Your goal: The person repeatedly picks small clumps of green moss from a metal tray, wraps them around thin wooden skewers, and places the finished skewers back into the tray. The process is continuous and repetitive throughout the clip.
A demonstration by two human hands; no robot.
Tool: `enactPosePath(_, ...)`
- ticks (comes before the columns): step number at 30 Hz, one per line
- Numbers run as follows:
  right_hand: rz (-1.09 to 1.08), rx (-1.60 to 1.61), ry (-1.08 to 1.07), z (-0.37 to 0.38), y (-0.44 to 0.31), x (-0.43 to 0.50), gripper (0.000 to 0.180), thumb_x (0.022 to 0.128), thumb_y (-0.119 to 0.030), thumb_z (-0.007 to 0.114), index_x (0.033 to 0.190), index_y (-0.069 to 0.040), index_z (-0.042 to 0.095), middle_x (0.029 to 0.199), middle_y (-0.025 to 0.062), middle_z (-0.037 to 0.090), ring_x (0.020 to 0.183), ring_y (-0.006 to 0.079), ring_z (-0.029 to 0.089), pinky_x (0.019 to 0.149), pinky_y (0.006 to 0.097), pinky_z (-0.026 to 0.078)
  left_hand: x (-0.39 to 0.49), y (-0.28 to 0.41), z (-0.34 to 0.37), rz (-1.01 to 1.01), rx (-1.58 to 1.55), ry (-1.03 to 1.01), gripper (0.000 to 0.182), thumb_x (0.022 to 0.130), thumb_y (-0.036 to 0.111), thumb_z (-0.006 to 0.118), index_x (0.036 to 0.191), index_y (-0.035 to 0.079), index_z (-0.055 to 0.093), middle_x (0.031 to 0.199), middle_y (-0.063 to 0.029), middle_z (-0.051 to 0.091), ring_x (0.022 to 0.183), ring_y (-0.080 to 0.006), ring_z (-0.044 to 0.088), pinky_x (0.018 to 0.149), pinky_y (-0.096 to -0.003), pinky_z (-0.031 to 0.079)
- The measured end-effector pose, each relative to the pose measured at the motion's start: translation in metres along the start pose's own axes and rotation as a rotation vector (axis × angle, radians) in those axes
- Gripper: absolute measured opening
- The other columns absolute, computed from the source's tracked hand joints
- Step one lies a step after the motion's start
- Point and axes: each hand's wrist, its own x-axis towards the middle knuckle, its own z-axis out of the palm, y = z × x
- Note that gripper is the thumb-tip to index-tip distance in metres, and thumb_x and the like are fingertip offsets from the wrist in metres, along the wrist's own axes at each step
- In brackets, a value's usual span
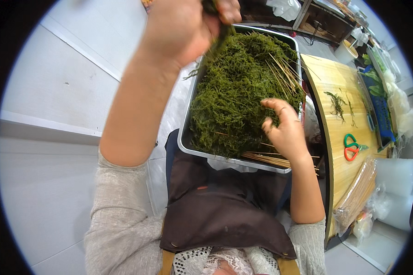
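Note:
A metal-rimmed tray [183, 137] in front of me is heaped with stringy dark green seaweed-like strands [227, 92]. My left hand [182, 31], blurred and partly cut off by the top edge, is raised over the tray's far left side and grips a dark green bunch [220, 43]. Over the right part of the heap, my right hand [285, 123] has its fingers curled apart, the tips at the strands. Thin bamboo skewers [284, 77] lie on the heap's far right. More skewers [266, 158] rest at the near right corner, beside my right wrist.
To the right, a wooden table [347, 75] carries scissors [352, 147] with red and green handles, loose green sprigs [336, 105] and a plastic-wrapped skewer bundle [356, 192]. Beyond are a blue tray [382, 106] and a pale bucket [346, 51]. A white wall [62, 68] stands left.

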Motion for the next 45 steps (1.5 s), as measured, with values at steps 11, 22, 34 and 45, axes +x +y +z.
enactPosePath(11,0.303,1.042,0.096,0.027,-0.055,0.028,0.058,0.098,-0.001,0.067,0.151,0.002,0.043,0.142,0.0109,0.055,0.131,0.0201,0.055,0.109,0.0331,0.046,-0.075,-0.105,-0.007,-0.119,-0.223,0.194,0.019,0.11,0.019,0.05,0.116,0.003,0.058,0.099,-0.0048,0.06,0.099,-0.0173,0.059,0.093,-0.0325,0.049)
enactPosePath(22,0.051,0.45,0.17,0.039,-0.047,0.023,0.04,0.095,-0.002,0.064,0.135,0.0,0.06,0.117,0.0222,0.068,0.107,0.0364,0.069,0.093,0.0379,0.054,-0.117,-0.143,-0.007,-0.185,0.142,0.224,0.027,0.111,0.018,0.049,0.131,0.004,0.061,0.127,-0.0052,0.066,0.111,-0.0125,0.06,0.102,-0.0291,0.047)
enactPosePath(34,0.099,0.369,-0.431,-0.002,-0.033,0.026,0.022,0.1,-0.013,0.064,0.111,0.006,0.06,0.097,0.0221,0.069,0.088,0.0418,0.067,0.08,0.0426,0.055,-0.116,-0.077,-0.04,-0.498,0.791,-0.093,0.025,0.098,0.008,0.07,0.123,0.005,0.065,0.107,0.0006,0.065,0.089,-0.0037,0.06,0.076,-0.0227,0.049)
enactPosePath(45,0.252,0.78,-0.502,-0.008,-0.027,0.022,0.023,0.107,-0.016,0.056,0.121,0.001,0.062,0.097,0.0032,0.066,0.08,0.0075,0.058,0.072,0.0235,0.05,-0.125,-0.08,-0.025,0.003,1.289,-0.382,0.044,0.097,0.01,0.067,0.139,0.003,0.058,0.12,-0.0206,0.059,0.104,-0.0369,0.064,0.091,-0.0392,0.053)
